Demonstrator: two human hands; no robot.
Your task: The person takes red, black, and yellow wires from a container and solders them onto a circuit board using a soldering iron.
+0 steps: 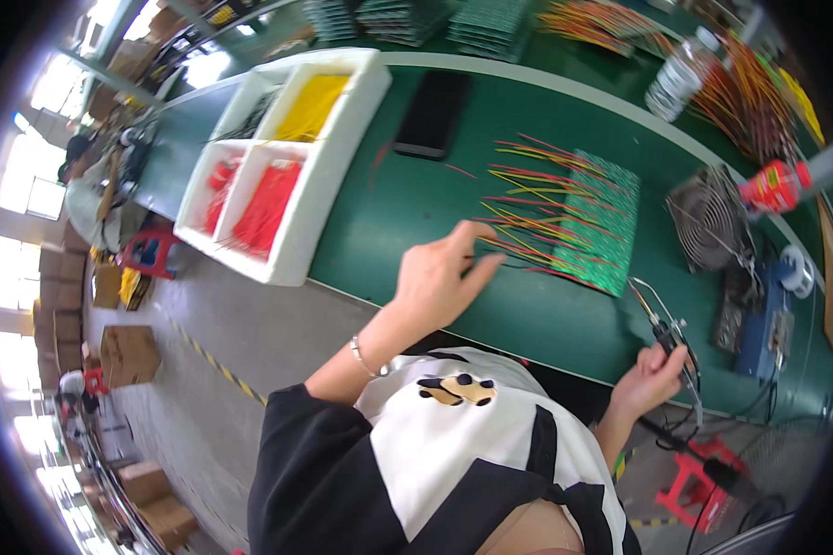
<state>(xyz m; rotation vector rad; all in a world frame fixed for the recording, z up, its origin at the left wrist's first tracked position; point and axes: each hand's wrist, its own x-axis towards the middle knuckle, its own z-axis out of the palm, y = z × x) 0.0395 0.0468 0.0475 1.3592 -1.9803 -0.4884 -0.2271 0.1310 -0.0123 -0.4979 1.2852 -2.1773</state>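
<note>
My left hand (pixel 440 276) hovers at the loose ends of the red, yellow and dark wires (pixel 526 205), its thumb and forefinger apart. Nothing shows gripped between them, though whether a fingertip touches a wire I cannot tell. The wires stick out leftward from a green circuit board panel (pixel 604 222) lying on the table. At the table's front edge, right of the panel, my right hand (pixel 651 377) is closed around the handle of a soldering iron (pixel 660 330). The iron's tip points up and left, close to the panel's lower right corner.
A white foam box (pixel 329 176) with red, yellow and dark wires stands left. Behind my left hand lies a black phone (pixel 433 116). At right are a round-grilled fan (pixel 710 219), a blue device (pixel 762 328), a red bottle (pixel 776 188) and a clear bottle (pixel 682 76).
</note>
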